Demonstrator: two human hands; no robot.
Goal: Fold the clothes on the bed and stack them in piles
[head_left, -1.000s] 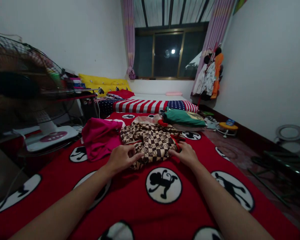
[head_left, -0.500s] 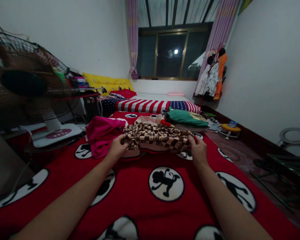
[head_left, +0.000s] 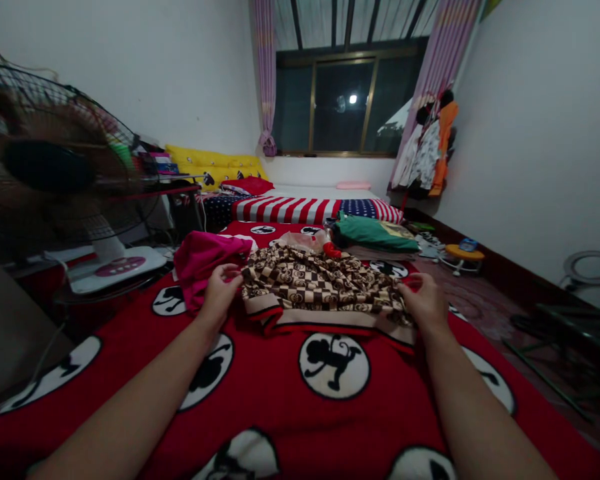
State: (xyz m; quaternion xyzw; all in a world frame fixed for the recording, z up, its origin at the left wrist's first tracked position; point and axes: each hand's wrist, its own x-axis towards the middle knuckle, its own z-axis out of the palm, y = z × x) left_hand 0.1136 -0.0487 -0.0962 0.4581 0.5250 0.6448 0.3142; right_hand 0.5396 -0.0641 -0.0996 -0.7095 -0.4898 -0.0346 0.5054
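Observation:
A brown-and-cream checkered garment [head_left: 325,283] lies spread on the red blanket, its pale hem edged in black and red towards me. My left hand [head_left: 221,288] is at the garment's left edge, fingers parted and curved. At the opposite edge is my right hand [head_left: 424,299], thumb and fingers also apart. Both hands are beside or lightly touching the cloth; exact contact is unclear. A bright pink garment [head_left: 203,260] is bunched just beyond my left hand. Behind the checkered cloth sits a folded green garment [head_left: 370,233].
The red blanket [head_left: 290,413] with monkey circles spreads under everything. On the left stands an electric fan [head_left: 50,163]. A bed with a striped cover [head_left: 285,210] is at the back. To the right are an orange stool [head_left: 464,253] and a dark metal rack [head_left: 580,327].
The checkered garment, bunched and held between both hands before, now lies lower and flatter with its hem nearer me. My hands have moved farther apart and their fingers have loosened.

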